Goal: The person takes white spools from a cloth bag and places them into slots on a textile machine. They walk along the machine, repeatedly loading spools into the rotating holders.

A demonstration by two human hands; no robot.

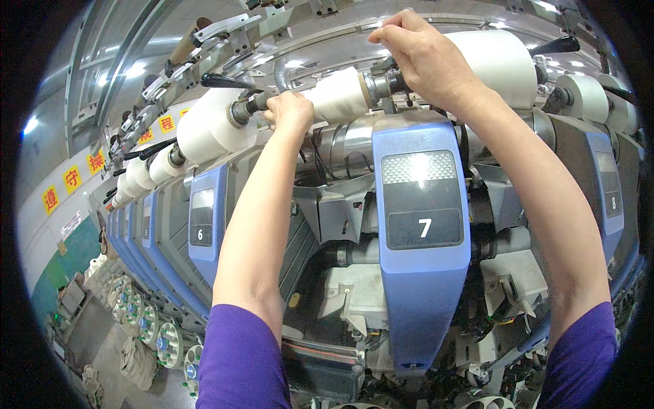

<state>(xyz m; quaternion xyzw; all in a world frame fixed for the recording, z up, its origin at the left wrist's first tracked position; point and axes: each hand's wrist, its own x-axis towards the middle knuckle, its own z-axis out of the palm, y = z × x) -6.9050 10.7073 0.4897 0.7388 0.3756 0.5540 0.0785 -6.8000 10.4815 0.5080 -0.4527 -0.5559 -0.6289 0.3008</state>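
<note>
On a winding machine, a small white yarn package [340, 95] sits across its holder above a blue front panel [424, 286]. My left hand [289, 112] is at the package's left end, next to the black-handled cradle arm [228, 82]. Its fingers are curled closed, and what they grip is hidden. My right hand [426, 61] is raised above the package's right end, in front of a large white yarn package [497, 68]. Its thumb and fingers are pinched together; any yarn between them is too fine to see. A metal drum [351, 143] lies below the small package.
Another full yarn package [211, 126] stands left of my left hand, with several more receding along the machine. Grey metal guides [334, 211] project below the drum. Round bobbin magazines [170, 344] line the lower left, near a cloth sack [138, 361] on the floor.
</note>
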